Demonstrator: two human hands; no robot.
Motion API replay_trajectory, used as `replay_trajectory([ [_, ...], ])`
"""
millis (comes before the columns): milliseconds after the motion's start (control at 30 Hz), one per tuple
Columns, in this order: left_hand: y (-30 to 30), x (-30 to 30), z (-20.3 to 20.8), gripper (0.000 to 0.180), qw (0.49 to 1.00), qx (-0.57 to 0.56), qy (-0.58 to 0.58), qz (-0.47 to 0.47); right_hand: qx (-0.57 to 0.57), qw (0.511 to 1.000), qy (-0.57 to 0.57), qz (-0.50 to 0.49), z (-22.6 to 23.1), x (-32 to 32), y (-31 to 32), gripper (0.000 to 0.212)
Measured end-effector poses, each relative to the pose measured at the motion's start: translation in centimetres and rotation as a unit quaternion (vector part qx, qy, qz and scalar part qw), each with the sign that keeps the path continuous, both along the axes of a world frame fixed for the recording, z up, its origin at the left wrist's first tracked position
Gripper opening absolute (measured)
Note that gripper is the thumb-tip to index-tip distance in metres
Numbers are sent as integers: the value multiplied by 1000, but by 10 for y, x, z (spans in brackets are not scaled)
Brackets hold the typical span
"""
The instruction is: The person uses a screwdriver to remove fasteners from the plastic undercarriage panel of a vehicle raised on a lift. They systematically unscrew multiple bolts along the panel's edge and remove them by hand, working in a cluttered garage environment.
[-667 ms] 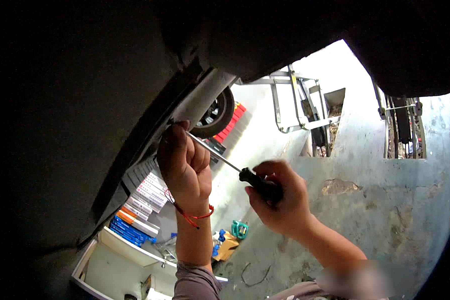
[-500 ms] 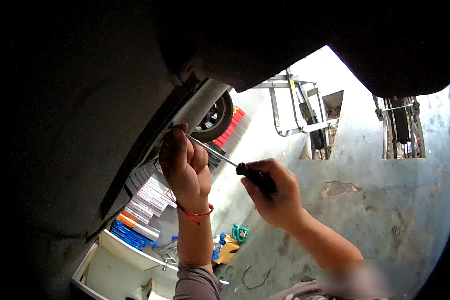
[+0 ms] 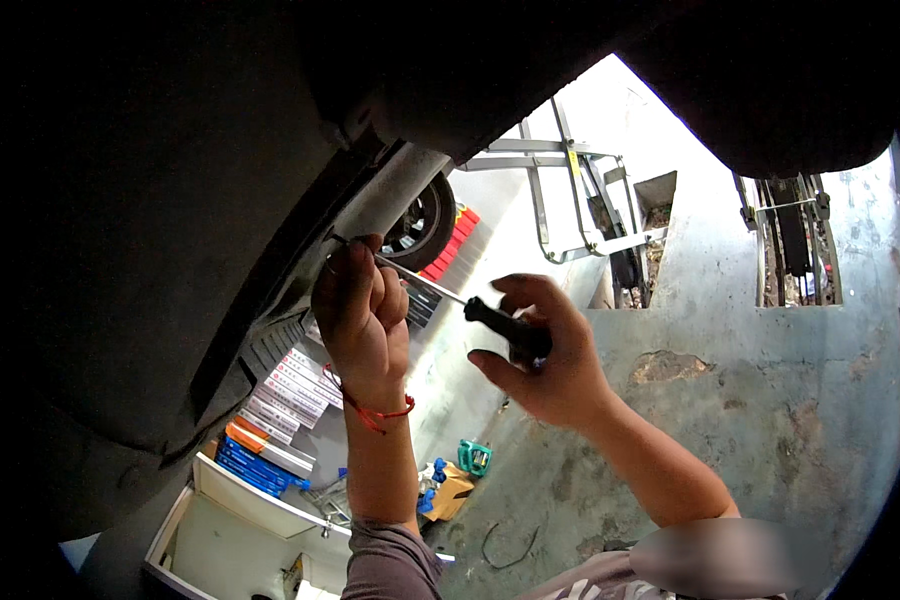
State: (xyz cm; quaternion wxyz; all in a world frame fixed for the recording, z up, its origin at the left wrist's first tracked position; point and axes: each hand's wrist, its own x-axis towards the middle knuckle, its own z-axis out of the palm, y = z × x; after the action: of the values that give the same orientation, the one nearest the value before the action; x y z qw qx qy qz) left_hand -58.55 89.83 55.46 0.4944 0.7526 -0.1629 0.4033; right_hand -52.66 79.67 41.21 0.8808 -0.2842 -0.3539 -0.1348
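A screwdriver (image 3: pixel 510 328) with a black handle and thin metal shaft slants up to the left. My left hand (image 3: pixel 362 320), a red string bracelet at its wrist, is closed, pinching the shaft close to its far end. That end meets the edge of a dark vehicle panel (image 3: pixel 300 270); whatever it touches there is too small to make out. Around the handle, my right hand (image 3: pixel 560 365) is open, with thumb and forefinger spread away from it. The handle's butt rests against the palm, and the other fingers are partly hidden.
Dark vehicle underside (image 3: pixel 170 180) fills the left and top. Beyond my hands are a wheel (image 3: pixel 420 225), red boxes (image 3: pixel 457 240) and a metal lift frame (image 3: pixel 570 165). Stacked boxes (image 3: pixel 280 400), a white cabinet (image 3: pixel 255 500) and a green jug (image 3: pixel 474 457) stand lower down.
My right thumb and fingers have loosened and spread off the screwdriver handle. My left hand keeps its pinch on the shaft. The whole view has shifted slightly.
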Motion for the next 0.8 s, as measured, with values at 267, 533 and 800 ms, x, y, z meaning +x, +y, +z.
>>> replay_trajectory([
  [267, -1, 1, 7, 19, 1000, -9, 5, -15, -7, 923, 119, 365, -18, -1, 6, 21],
  [533, 2, 2, 4, 16, 1000, -19, -7, 0, 50, 999, 0, -1, -27, -7, 22, 27],
  [800, 4, 3, 5, 16, 1000, 1, -12, 13, 53, 753, 131, 642, -36, -3, 15, 36],
])
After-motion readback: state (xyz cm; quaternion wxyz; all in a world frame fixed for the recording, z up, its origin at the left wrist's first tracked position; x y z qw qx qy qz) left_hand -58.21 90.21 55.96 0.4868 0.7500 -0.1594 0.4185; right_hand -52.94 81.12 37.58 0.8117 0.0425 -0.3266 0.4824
